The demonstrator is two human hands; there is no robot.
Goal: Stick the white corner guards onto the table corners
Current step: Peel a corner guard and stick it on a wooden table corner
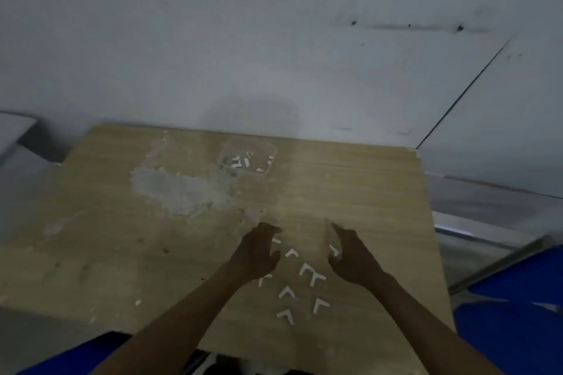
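Several white L-shaped corner guards [307,270] lie scattered on the wooden table [122,253], toward its front right. My left hand [256,253] hovers over the left side of the group with fingers loosely curled and nothing visibly held. My right hand [350,256] is to the right of the guards, fingers spread and relaxed, next to one guard [334,250]. The table's far right corner [416,151] meets the wall.
A clear plastic bag [248,158] with white bits lies at the back of the table near the grey wall [274,39]. A rough grey patch [179,192] mars the tabletop. Blue seats [518,298] stand right of the table.
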